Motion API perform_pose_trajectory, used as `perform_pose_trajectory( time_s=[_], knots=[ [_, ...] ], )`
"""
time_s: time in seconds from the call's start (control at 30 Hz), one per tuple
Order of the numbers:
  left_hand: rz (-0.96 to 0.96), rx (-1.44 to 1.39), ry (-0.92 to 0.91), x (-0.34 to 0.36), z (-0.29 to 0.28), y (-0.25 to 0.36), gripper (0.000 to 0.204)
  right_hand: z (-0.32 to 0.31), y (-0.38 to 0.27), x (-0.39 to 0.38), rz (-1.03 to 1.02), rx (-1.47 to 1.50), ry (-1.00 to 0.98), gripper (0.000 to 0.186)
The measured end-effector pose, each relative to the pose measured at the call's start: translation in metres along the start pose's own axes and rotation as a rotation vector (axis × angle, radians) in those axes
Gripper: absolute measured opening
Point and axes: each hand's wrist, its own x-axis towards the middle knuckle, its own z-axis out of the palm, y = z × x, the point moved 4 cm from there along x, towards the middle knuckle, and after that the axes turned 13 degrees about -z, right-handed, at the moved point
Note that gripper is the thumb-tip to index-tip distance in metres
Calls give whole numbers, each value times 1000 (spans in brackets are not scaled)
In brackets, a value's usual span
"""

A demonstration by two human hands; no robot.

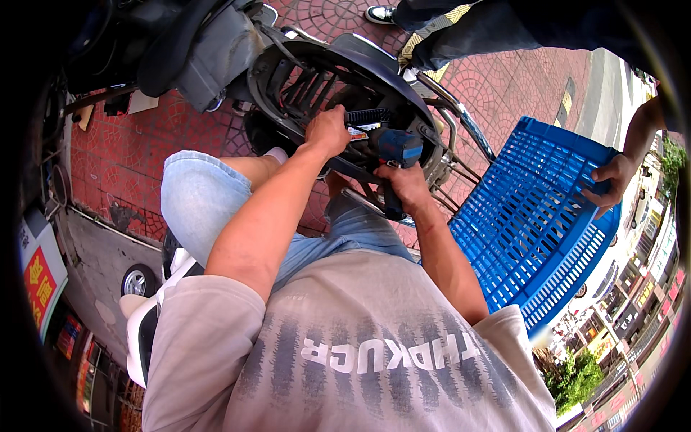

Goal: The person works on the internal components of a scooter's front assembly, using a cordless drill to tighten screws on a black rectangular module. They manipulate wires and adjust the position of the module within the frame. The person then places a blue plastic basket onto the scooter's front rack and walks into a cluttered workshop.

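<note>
A cordless drill [397, 147], blue and black, is in my right hand [407, 185], which is wrapped around its grip. The drill's head points into the open under-seat bay of a scooter [429, 124]. My left hand [327, 132] is closed at the near left side of that bay; what its fingers hold, if anything, is hidden. Just right of those fingers is a black ribbed part [368, 115], with a small white and orange label beneath it. The drill's tip is too small and shaded to make out.
At the right another person's hand [612, 183] grips a blue plastic crate [536, 194], tilted close to my right arm. Chrome rails [461, 119] edge the scooter. Another person's legs [468, 47] stand beyond it. Red paving [122, 155] lies below; a white vehicle [147, 317] is behind my left side.
</note>
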Motion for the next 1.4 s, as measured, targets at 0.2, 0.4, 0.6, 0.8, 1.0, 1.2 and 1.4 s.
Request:
perform_pose_trajectory(
  time_s=[0.2, 0.4, 0.6, 0.8, 1.0, 1.2, 1.4],
  knots=[
    [130, 21, 119, -11, 8, 3, 23, -4, 2, 2, -90, -215, -40, 29],
    [281, 82, 94, -18, 6, -3, 20, -2, -4, -16, -35, -359, -15, 27],
    [315, 184, 137, -20, 7, -5, 27, -5, 10, -17, -20, -246, 9, 29],
    [260, 268, 114, -18, 5, -12, 27, -2, 6, -20, 77, -70, -26, 24],
    [106, 197, -36, -8, -5, -15, 28, 2, 18, -21, 48, -77, -44, 24],
    [51, 131, -128, 8, -8, -18, 24, 1, 18, -13, -78, -391, -49, 35],
    [-40, 126, -154, 16, -8, -18, 30, 4, -12, -12, -62, -643, -98, 41]
  ],
)
